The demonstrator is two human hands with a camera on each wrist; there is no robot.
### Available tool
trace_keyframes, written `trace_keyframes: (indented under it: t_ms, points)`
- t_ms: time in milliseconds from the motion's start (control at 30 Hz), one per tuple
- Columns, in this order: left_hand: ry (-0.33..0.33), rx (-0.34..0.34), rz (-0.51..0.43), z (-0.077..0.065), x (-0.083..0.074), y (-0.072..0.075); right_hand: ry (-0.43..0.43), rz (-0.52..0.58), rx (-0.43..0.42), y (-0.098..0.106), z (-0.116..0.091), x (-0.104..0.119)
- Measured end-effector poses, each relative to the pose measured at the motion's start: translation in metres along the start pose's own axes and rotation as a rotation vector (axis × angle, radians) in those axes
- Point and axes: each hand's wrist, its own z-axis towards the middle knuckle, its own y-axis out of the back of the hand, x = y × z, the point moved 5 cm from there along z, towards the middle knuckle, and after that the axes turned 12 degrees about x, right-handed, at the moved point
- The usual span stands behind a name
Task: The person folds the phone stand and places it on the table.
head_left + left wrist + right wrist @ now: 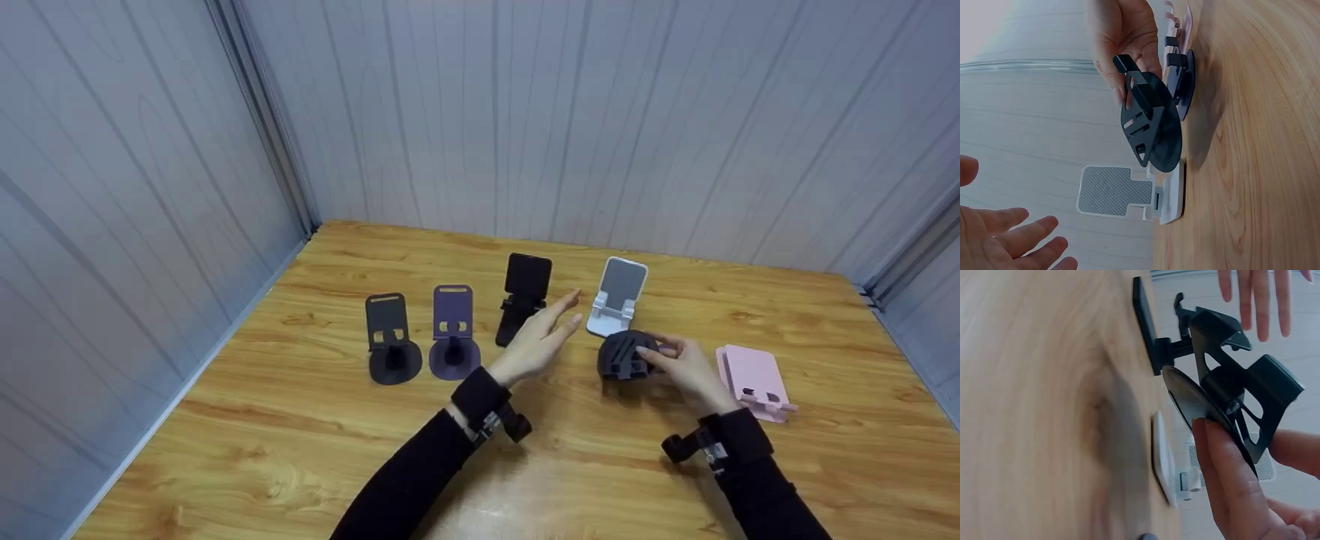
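My right hand (686,369) pinches a folded black phone stand (626,355) by the edge of its round base. The stand is tilted and held above the table, as the right wrist view shows. My left hand (536,341) is in the air to the left of it, fingers extended and holding nothing. Close by that hand in the head view stands an unfolded black phone stand (528,277). Just behind the held stand is a white phone stand (621,285) with a grey pad, unfolded.
At the left, a dark grey phone stand (386,319) and a purple one (453,311) stand upright on round bases. A folded pink phone stand (754,373) lies at the right. Another dark stand (1186,84) is partly hidden behind the right hand. Panelled walls border the wooden table (262,442).
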Motion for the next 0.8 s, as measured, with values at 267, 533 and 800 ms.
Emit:
trace_keyframes:
  t_ms: [267,533,800]
  points:
    - [0.016,0.006,0.014,0.000,0.000,0.000,-0.022,-0.202,0.008,-0.006,0.000,-0.002]
    - [0.012,0.013,0.018,0.000,0.000,-0.002,-0.052,-0.269,0.120,-0.010,-0.003,0.003]
    - [0.031,0.016,0.027,0.001,0.002,-0.004,-0.043,-0.475,0.106,-0.017,-0.009,0.011]
